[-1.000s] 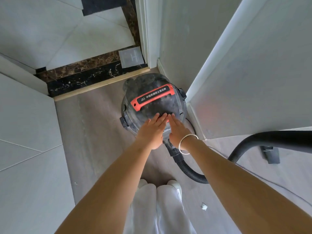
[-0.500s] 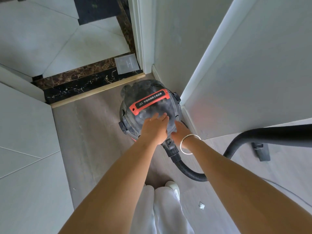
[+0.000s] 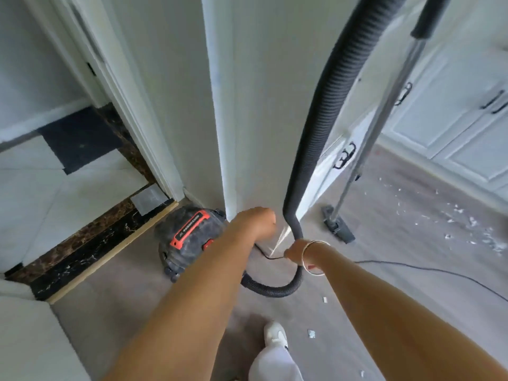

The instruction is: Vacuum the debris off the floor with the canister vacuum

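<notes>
The dusty black canister vacuum (image 3: 187, 237) with an orange handle stands on the grey floor against a white wall corner (image 3: 228, 105). Its ribbed black hose (image 3: 327, 111) loops on the floor behind my right wrist and rises out of the top of the view. The metal wand (image 3: 384, 105) leans upright, its floor head (image 3: 339, 229) on the floor. White debris (image 3: 472, 224) is scattered at the right. My left hand (image 3: 255, 221) hangs relaxed above the canister's right side, holding nothing. My right hand (image 3: 292, 253), with a bracelet, is curled beside the hose and the thin cord; what it grips is hidden.
A thin black power cord (image 3: 439, 272) trails right across the floor. Small scraps (image 3: 311, 333) lie near my white shoe (image 3: 275, 334). A dark marble threshold (image 3: 90, 243) crosses the doorway at left. White cabinet doors (image 3: 453, 105) line the far right.
Both hands have come off the canister's top and lifted back. My view has risen and swung right, so the hose, wand and debris now show.
</notes>
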A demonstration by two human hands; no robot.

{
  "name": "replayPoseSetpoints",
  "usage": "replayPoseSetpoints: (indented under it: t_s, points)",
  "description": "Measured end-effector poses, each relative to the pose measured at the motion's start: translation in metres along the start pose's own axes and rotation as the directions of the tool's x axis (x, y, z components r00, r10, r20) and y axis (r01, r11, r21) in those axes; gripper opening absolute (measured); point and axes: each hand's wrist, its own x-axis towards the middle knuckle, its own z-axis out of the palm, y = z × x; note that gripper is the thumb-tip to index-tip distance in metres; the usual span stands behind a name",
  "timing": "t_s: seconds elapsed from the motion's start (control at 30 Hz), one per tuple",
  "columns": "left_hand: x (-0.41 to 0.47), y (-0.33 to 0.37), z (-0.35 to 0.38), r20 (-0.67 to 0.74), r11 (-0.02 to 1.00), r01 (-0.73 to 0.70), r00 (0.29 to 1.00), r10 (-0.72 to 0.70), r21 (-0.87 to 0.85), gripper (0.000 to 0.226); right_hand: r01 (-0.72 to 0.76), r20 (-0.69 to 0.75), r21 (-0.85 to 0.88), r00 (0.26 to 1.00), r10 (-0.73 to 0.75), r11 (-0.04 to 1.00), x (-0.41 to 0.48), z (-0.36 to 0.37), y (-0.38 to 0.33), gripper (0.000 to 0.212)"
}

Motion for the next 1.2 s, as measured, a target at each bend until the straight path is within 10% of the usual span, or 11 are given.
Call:
replayPoseSetpoints:
  t_s: [0.2, 0.57, 0.83, 1.2]
  points:
    - [-0.033, 0.133, -0.051, 0.063, 0.980, -0.192, 0.980, 0.189, 0.045, 0.027, 0.021, -0.196, 0.312, 0.980, 0.043, 0.950, -0.098, -0.089, 0.075, 0.037]
    - [-0.007, 0.302, -0.153, -0.285, 0.981, -0.183, 0.945, 0.159, -0.060, 0.020, 0.237, -0.436, 0.640, 0.895, 0.092, 0.731, -0.115, -0.256, 0.213, 0.018]
    - [0.050, 0.356, -0.180, -0.436, 0.927, -0.102, 0.897, -0.071, -0.360, 0.047, 0.341, -0.399, 0.806, 0.917, 0.020, 0.485, -0.074, -0.336, 0.243, 0.017]
    - [0.144, 0.343, -0.198, -0.517, 0.669, -0.242, 0.820, -0.247, -0.703, 0.055, 0.064, -0.064, 0.998, 0.998, -0.028, -0.005, 0.009, -0.371, 0.192, 0.036]
